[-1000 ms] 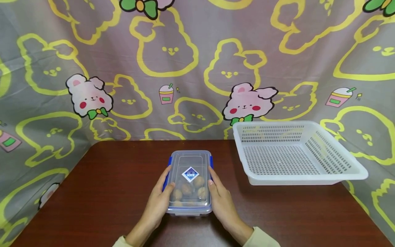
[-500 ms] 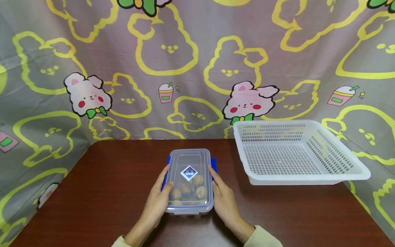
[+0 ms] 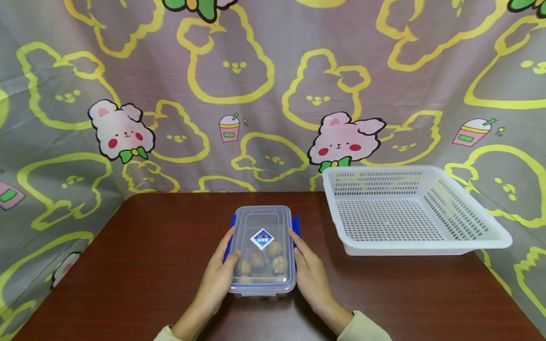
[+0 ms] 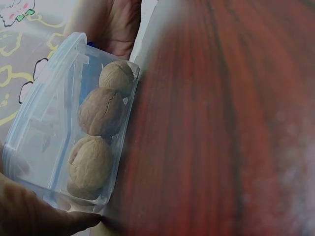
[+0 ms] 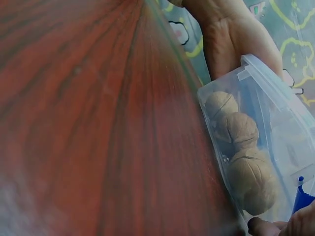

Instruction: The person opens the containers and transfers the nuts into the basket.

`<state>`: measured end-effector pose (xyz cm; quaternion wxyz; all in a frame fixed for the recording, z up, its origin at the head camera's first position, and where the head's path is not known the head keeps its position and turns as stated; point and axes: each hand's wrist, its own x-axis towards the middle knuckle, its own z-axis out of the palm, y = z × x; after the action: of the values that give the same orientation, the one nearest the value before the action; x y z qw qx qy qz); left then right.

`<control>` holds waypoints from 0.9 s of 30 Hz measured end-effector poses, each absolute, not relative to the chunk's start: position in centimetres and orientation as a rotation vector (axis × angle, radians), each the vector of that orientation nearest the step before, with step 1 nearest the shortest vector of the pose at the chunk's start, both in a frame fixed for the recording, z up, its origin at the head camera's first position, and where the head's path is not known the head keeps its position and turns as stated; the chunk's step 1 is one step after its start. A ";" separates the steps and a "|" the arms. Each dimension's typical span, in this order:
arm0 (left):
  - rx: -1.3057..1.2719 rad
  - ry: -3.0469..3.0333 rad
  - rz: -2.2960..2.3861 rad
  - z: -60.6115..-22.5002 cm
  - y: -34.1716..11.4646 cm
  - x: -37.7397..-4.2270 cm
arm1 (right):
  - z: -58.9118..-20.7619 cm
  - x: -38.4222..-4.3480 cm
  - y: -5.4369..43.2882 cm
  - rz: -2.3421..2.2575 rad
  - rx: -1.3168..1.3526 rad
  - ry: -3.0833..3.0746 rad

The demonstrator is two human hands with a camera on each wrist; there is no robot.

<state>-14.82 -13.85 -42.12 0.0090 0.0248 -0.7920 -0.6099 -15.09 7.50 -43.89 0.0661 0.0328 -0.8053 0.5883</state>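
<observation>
The lidded container (image 3: 261,253) stands on the bench (image 3: 170,246), between the two hands. Its transparent lid (image 3: 260,215) lies over the body; walnuts (image 3: 279,264) show beneath it, gathered toward the near end, with a diamond label (image 3: 262,239) just beyond them. The right latch (image 3: 296,226) projects from the side, apparently unfastened; whether the left latch (image 3: 228,246) is fastened cannot be told. The left hand (image 3: 219,272) holds the container, fingers along its side and thumb over the lid's edge; the right hand (image 3: 311,274) holds the opposite side, its fingers at the latch.

State of the work, as judged: one latch is apparently free, the lid is still on, and the walnuts seen lie inside. Whether the container is being opened or closed cannot be settled; opening would leave the lid to lift, closing the right latch to press home.

Farther out, the white basket (image 3: 409,245) stands at the far right, well apart, before a patterned cloth (image 3: 264,109).

Comparison of views: only the head view shows the label and the whole basket. Both wrist views show the walnuts through the near wall, resting low, and the container's base along the bench.
</observation>
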 end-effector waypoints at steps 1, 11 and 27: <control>0.076 -2.471 -1.912 -42.1 -13.9 -14.8 | -43.8 -15.1 7.5 1.776 0.098 -2.430; 0.059 -2.431 -1.969 -42.3 -14.1 -14.9 | -42.5 -14.8 7.1 1.757 0.061 -2.469; 0.003 -2.444 -1.999 -42.1 -14.9 -15.0 | -42.4 -14.9 6.2 1.714 0.045 -2.504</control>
<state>-15.03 -14.93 -42.10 -0.0079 0.0010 -0.7741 -0.6330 -14.93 6.18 -42.39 0.0533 0.0147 -0.8239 0.5640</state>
